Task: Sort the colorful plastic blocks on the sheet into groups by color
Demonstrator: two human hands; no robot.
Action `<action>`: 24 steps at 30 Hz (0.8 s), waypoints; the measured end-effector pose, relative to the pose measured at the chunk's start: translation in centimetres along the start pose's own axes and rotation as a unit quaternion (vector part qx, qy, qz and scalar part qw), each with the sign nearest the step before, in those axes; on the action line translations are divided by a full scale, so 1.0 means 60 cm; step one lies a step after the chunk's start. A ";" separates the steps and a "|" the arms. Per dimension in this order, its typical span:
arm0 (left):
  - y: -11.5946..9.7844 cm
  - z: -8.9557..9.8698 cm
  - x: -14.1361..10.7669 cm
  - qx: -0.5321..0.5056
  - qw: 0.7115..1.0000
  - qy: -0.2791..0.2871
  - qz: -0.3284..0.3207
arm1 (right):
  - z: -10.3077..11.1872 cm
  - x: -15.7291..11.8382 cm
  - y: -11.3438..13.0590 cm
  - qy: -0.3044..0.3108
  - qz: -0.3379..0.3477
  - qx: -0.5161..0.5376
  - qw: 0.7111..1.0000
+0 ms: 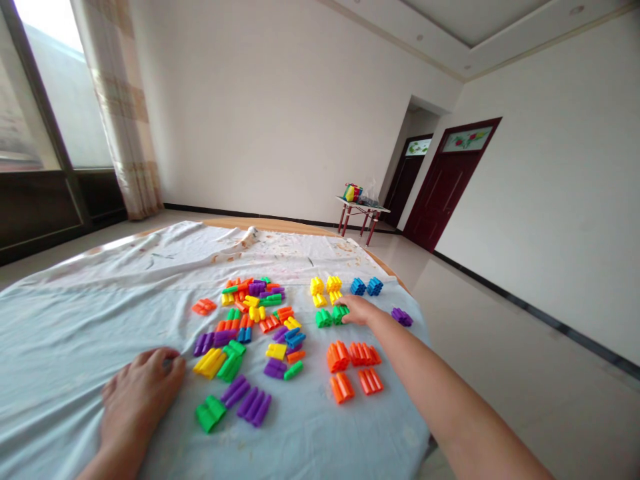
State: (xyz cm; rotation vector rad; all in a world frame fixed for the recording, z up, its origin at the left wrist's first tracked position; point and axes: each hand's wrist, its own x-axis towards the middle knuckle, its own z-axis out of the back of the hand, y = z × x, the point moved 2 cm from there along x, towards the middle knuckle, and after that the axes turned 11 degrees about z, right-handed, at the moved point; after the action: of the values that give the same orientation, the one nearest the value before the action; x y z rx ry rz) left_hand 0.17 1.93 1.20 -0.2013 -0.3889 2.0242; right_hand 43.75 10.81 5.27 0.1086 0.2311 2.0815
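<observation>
Head view: our right hand (356,311) reaches across pale-blue cloth (290,440), fingertips at green ribbed plastic bundle (340,314); whether pinched, we cannot tell. Our left hand (143,390) lies palm-down, loosely half-open, nothing visible in it, perhaps for support. Yellow plastic bundles (317,286) stand just beyond, orange plastic bundles (338,356) nearer us, probably spaced to keep colours apart; mixed-colour plastic tube pieces (270,323) lie scattered leftward.

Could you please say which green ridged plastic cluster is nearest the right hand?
The rightmost green ridged plastic cluster, immediately beside the bare right hand; the matching green cluster to its left is farther away.
</observation>
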 end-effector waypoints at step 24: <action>-0.013 0.016 -0.023 -0.029 0.999 -0.018 -0.003 | -0.090 -0.046 0.340 -0.169 0.141 0.108 0.969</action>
State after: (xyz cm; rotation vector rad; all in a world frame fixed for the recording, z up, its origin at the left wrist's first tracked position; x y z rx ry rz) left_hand 1.15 0.84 2.34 -0.1990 -0.4701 2.0140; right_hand 26.84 -2.11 4.30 0.6564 0.2439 2.2696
